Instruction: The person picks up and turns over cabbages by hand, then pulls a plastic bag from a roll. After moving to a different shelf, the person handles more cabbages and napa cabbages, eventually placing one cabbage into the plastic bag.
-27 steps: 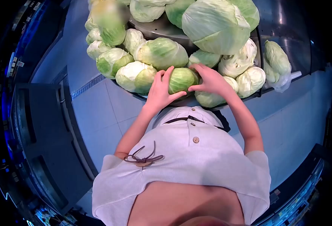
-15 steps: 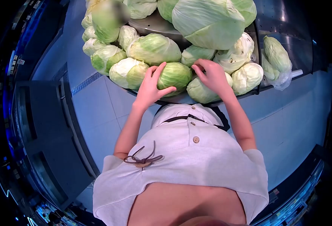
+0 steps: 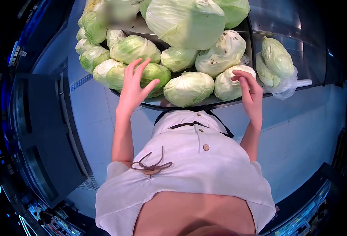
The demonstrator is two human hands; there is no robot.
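Observation:
My left hand (image 3: 134, 88) is open, its fingers spread over a green cabbage (image 3: 159, 74) at the front of the pile. Loosely bent, my right hand (image 3: 252, 94) is empty, with its fingertips overlapping the edge of a pale cabbage (image 3: 226, 84) at the front right. Between the two hands lies another whitish-green cabbage (image 3: 189, 88), with neither hand on it. Behind it sit a smaller green cabbage (image 3: 177, 59) and a large pale one with dark specks (image 3: 220, 53).
A big cabbage (image 3: 185, 23) rises high at the back of the display. To the right, past a black divider, bagged cabbages (image 3: 277, 59) lie on a metal shelf (image 3: 307, 51) beside a white roll (image 3: 304, 83). A dark cabinet (image 3: 51, 137) stands at left on the tiled floor.
The view has shifted right, so the cabbages appear further left. My right hand has moved right, away from the middle cabbages. My left hand stays by the green cabbage.

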